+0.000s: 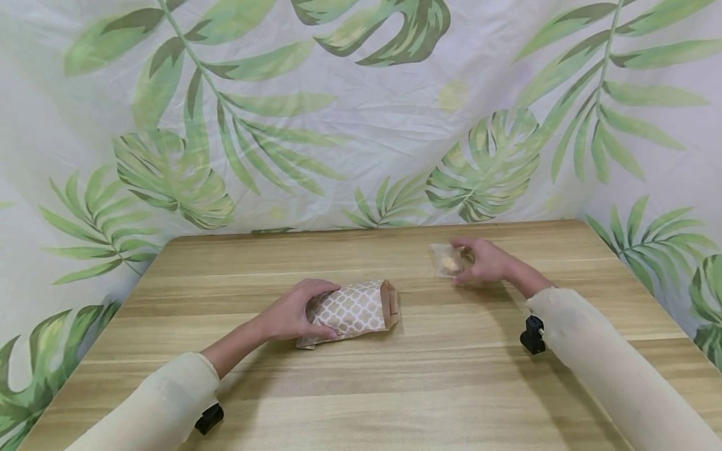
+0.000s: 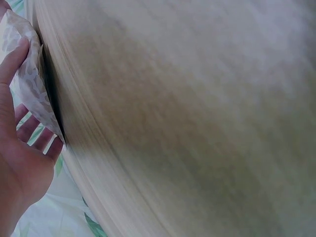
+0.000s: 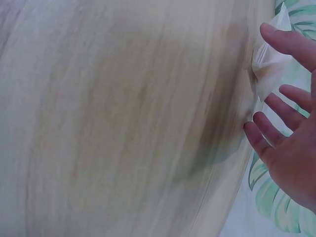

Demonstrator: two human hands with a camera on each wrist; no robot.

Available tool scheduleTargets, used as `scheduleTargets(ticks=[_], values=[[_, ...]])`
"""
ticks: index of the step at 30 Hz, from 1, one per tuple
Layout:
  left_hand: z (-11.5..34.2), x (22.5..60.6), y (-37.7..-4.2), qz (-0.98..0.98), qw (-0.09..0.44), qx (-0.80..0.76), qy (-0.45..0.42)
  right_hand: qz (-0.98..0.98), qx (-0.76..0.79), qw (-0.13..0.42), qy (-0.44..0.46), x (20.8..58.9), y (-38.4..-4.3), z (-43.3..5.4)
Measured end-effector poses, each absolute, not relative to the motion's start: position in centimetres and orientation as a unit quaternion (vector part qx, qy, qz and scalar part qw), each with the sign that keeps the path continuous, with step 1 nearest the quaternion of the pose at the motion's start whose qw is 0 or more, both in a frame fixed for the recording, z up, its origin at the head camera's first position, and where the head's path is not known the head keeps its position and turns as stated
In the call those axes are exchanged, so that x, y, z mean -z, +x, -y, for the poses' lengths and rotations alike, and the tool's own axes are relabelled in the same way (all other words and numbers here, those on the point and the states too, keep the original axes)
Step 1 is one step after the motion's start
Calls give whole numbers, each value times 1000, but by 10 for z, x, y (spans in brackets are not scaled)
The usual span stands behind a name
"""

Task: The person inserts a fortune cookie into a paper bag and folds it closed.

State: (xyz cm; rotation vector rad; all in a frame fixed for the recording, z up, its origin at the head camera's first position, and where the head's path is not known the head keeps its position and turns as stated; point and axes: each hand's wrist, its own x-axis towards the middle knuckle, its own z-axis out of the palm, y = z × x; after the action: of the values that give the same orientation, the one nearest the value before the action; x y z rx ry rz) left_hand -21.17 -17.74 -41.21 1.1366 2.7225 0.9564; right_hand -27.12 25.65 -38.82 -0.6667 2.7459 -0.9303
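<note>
A paper bag point(image 1: 356, 307) with a white lattice print lies on its side on the table, its brown mouth facing right. My left hand point(image 1: 292, 311) grips its closed end, thumb along the near side and fingers over the far side. In the left wrist view the thumb presses on the bag point(image 2: 33, 84). Farther back and to the right is a small translucent packet point(image 1: 448, 263) with something pale orange-tan inside. My right hand point(image 1: 486, 260) reaches around its right side with thumb and fingers spread apart. The right wrist view shows the packet point(image 3: 273, 61) between those parted fingers.
Both items lie on a wood-grain table point(image 1: 361, 401). A leaf-printed cloth point(image 1: 372, 138) hangs behind the table's back edge and down its sides. Black devices sit under both wrists, by the cream sleeves point(image 1: 598, 357).
</note>
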Motion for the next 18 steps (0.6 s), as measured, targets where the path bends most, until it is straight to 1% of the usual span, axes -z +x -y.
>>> scheduleTargets(ticks=[8, 18], values=[[177, 412, -211, -877, 23, -310, 366, -923, 300, 56, -235, 392, -271, -254], [176, 410, -210, -874, 26, -315, 368, -926, 299, 36, -226, 390, -264, -253]])
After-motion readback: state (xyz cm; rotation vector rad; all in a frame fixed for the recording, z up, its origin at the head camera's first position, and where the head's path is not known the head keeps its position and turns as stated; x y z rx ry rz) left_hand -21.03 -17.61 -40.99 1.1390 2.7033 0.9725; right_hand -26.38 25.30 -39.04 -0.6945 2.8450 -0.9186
